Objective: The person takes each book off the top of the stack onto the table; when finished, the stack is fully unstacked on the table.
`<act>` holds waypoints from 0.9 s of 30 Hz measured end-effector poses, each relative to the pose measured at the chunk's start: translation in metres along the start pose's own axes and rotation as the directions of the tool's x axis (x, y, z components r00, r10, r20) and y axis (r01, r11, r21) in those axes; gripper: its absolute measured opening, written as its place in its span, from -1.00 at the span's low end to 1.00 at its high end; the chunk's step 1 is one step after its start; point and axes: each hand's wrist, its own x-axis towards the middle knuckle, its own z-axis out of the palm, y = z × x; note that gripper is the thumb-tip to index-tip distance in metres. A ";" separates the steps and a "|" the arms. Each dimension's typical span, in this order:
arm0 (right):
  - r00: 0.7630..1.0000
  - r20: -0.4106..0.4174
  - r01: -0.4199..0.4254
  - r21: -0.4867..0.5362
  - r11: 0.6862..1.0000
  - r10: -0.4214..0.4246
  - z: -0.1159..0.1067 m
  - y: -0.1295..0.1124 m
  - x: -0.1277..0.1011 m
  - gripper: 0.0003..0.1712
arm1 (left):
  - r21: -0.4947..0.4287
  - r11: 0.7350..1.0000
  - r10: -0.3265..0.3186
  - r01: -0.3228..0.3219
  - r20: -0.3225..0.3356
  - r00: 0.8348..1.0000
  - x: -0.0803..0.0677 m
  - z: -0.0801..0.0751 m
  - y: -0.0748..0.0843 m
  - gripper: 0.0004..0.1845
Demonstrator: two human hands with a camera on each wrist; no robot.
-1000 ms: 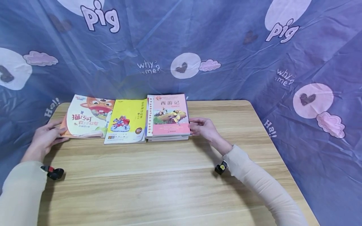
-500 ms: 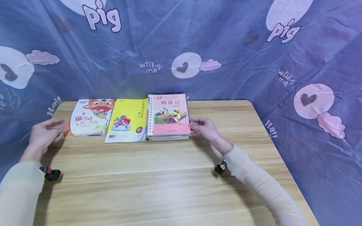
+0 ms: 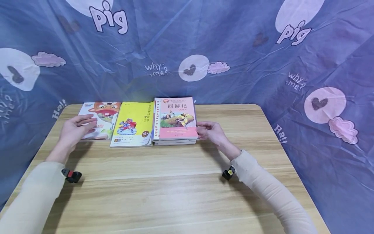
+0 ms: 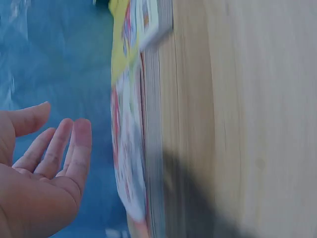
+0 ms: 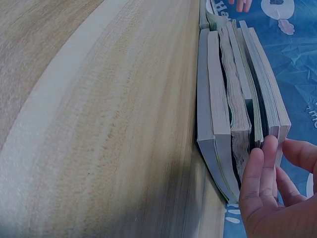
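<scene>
The book stack (image 3: 176, 120) lies flat at the table's (image 3: 187, 195) far edge, long axis running away from the person, pink cover up. The yellow book (image 3: 132, 125) and fox book (image 3: 100, 118) lie to its left. The right hand (image 3: 211, 133) touches the stack's right edge; the left hand (image 3: 74, 130) hovers with relaxed fingers over the fox book.

Left wrist view: the left hand (image 4: 39, 173) is clear of the fox book (image 4: 131, 163), blurred.

Right wrist view: the fingers (image 5: 260, 166) of the right hand lie straight against the stack's page edges (image 5: 233, 114), showing several books.

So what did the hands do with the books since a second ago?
The left hand let go of the cartoon fox book, which dropped flat onto the table, then moved right and now hovers open over it. The right hand stayed at the edge of the stack under the pink book; the yellow book stayed put.
</scene>
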 end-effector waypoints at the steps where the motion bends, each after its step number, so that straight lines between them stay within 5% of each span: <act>1: 1.000 -0.002 -0.001 -0.001 1.000 0.001 0.000 0.000 0.000 -0.48 | -0.021 1.000 -0.003 0.004 0.013 1.000 0.000 0.006 0.002 -0.73; 4: 1.000 -0.003 -0.003 -0.005 1.000 0.003 0.000 0.000 0.001 -0.48 | -0.014 1.000 0.008 -0.007 0.038 0.999 -0.002 0.027 0.008 -0.75; 11: 1.000 0.001 -0.003 -0.011 1.000 0.003 0.000 -0.001 0.000 -0.47 | 0.052 0.999 0.001 -0.006 0.092 0.996 -0.010 0.070 0.018 -0.38; 27: 1.000 0.006 -0.006 -0.012 1.000 0.006 0.000 -0.001 0.000 -0.46 | -0.061 0.997 -0.024 0.041 0.264 0.964 -0.022 0.138 0.024 -0.42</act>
